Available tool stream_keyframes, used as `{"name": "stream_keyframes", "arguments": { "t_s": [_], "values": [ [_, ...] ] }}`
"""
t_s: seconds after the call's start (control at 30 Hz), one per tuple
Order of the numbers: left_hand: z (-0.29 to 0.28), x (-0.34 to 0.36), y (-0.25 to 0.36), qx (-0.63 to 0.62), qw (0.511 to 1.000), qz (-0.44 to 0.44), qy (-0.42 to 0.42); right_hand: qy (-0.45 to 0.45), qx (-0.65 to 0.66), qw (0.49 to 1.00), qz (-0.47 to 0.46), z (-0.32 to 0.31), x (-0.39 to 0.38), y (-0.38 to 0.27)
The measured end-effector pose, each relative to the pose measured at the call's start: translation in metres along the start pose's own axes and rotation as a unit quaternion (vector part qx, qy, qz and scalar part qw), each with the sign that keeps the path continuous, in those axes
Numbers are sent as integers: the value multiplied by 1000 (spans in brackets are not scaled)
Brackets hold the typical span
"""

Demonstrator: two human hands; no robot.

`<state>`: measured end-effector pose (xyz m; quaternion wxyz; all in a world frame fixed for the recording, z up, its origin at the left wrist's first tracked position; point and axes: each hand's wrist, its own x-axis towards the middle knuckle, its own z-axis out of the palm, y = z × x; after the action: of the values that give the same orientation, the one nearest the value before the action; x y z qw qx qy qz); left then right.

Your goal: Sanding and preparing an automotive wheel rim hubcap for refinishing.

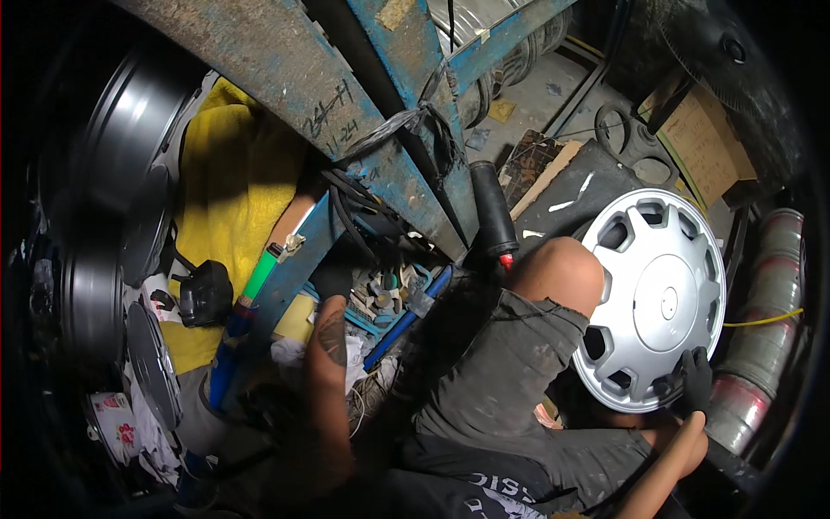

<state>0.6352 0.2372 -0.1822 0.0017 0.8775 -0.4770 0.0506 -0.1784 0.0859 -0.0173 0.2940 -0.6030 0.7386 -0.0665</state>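
A silver wheel cover [667, 303] with a ring of cut-outs leans tilted by my raised knee. My right hand [694, 382], in a black glove, grips its lower right rim. On the left, my left hand [333, 275] wears a dark glove and reaches forward beside a blue basket [373, 327] of small mixed parts. Shadow hides the fingers of that hand, so what they hold, if anything, does not show. A blue bar [406, 320] wrapped with grey tape lies along the basket's right side.
Blue rusty steel beams [311, 95] cross ahead. Black wheel rims [130, 130] and a yellow towel [229, 173] are at left. A black cylindrical object [493, 208] stands past my knee. Stacked metal cylinders [761, 320], a cardboard box [705, 143] and a fan [722, 56] are at right.
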Motion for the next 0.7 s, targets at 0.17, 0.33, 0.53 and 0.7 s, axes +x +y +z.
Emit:
{"name": "stream_keyframes", "arguments": {
  "t_s": [0.17,0.33,0.53,0.7],
  "values": [
    [4,-12,-49,-166,980,16,111,17,-59,997,-47,15,18,14],
    [5,-25,-27,-452,882,-134,13,29,-54,997,-41,7,-1,-3],
    [-41,-48,46,-694,640,-296,-147,13,-82,996,-14,0,-14,-22],
    [-87,-70,106,-570,816,-75,-49,-27,-138,983,-121,-11,-22,-14]
  ]
}}
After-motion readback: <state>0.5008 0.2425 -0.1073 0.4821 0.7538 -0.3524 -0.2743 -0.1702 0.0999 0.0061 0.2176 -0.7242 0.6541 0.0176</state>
